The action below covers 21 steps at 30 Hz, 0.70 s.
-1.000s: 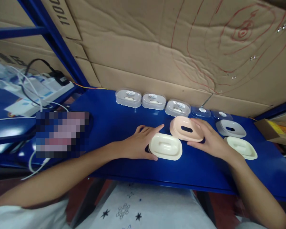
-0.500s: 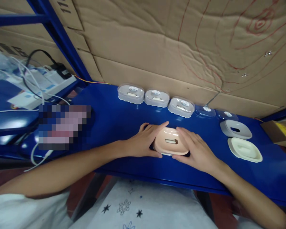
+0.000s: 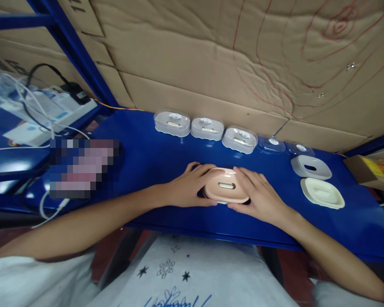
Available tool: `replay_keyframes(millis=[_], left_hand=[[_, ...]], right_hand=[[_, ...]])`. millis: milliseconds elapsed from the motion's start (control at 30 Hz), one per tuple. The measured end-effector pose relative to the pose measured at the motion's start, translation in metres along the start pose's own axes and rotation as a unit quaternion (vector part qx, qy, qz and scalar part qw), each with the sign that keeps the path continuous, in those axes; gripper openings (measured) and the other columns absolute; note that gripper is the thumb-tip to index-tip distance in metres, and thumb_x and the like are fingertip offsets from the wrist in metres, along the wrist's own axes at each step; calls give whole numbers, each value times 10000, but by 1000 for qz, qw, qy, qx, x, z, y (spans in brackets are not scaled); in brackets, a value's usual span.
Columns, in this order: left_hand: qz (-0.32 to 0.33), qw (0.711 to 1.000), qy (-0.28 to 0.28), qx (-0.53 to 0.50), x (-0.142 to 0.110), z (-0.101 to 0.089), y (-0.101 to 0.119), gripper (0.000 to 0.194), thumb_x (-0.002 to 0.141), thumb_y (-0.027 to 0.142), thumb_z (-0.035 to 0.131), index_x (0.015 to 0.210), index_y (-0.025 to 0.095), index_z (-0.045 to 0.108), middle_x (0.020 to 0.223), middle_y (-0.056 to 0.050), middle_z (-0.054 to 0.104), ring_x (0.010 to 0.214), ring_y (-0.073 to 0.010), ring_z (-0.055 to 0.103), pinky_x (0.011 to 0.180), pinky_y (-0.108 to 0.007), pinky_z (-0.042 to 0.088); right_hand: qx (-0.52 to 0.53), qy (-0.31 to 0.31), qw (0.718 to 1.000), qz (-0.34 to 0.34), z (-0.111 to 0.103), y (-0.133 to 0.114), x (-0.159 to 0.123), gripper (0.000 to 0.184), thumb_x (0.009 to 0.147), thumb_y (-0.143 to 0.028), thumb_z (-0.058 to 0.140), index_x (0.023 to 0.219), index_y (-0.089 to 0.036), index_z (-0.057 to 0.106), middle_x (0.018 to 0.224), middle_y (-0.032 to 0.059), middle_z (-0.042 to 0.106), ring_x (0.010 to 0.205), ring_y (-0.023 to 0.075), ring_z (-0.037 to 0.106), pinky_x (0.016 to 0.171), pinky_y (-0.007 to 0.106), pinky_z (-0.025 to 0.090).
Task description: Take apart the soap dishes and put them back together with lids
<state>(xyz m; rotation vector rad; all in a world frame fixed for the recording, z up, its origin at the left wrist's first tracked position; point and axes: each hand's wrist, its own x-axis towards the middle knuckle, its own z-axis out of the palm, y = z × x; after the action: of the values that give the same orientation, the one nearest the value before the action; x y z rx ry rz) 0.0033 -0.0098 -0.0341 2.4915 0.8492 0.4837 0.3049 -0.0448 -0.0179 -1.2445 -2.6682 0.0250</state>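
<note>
A peach soap dish (image 3: 225, 194) with an oval slot in its middle sits on the blue table, a pale rim showing beneath it. A light strip shows through the slot. My left hand (image 3: 192, 187) grips its left end, thumb along the near side and fingers at the far side. On the opposite end, my right hand (image 3: 259, 194) is closed around it in the same way. Right of my hands lie a grey slotted tray (image 3: 302, 171) and a cream dish base (image 3: 323, 194).
Three grey soap dishes under clear lids (image 3: 172, 123) stand along the cardboard wall (image 3: 179, 64). Two loose clear lids (image 3: 270, 146) lie right of them. A power strip with cables (image 3: 48, 119) and a blurred-out object (image 3: 83, 168) are at left, a cardboard box (image 3: 371, 170) at right.
My left forefinger has come down along the far edge of the peach dish. The light strip now fills more of the slot. The whole view has shifted slightly.
</note>
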Motion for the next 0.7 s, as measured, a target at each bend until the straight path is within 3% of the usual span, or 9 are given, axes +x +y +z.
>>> replay_keyframes(millis=[167, 300, 500, 700], left_hand=[[18, 1000, 3, 7, 0, -1, 2, 927, 918, 611, 791, 1667, 275, 361, 1602, -183, 537, 1502, -396, 488, 1272, -596, 255], [8, 1000, 0, -3, -1, -2, 2, 967, 876, 626, 818, 1674, 310, 374, 1609, -161, 531, 1458, -406, 513, 1258, -584, 298], [-1, 1000, -6, -10, -2, -5, 3, 963, 858, 607, 836, 1665, 309, 404, 1601, -158, 538, 1462, -417, 498, 1274, -606, 287], [1, 1000, -7, 3, -1, -6, 5, 947, 867, 553, 840, 1665, 306, 394, 1605, -153, 532, 1440, -405, 518, 1254, -584, 335]], right_hand=[[-25, 17, 999, -38, -3, -1, 0, 1088, 968, -764, 630, 1777, -227, 140, 1648, 245, 540, 1410, 452, 617, 1083, 626, 529], [-59, 28, 994, -87, -3, -1, -1, 1023, 986, -758, 608, 1754, -184, 252, 1658, 256, 527, 1343, 439, 661, 1045, 596, 534], [-73, 0, 995, -72, -3, -6, 1, 912, 981, -777, 600, 1681, -214, 447, 1661, 221, 538, 1312, 416, 675, 1021, 568, 539], [-110, 10, 990, -92, -6, -8, 2, 864, 1023, -709, 585, 1710, -218, 402, 1688, 224, 500, 1302, 415, 690, 1027, 569, 537]])
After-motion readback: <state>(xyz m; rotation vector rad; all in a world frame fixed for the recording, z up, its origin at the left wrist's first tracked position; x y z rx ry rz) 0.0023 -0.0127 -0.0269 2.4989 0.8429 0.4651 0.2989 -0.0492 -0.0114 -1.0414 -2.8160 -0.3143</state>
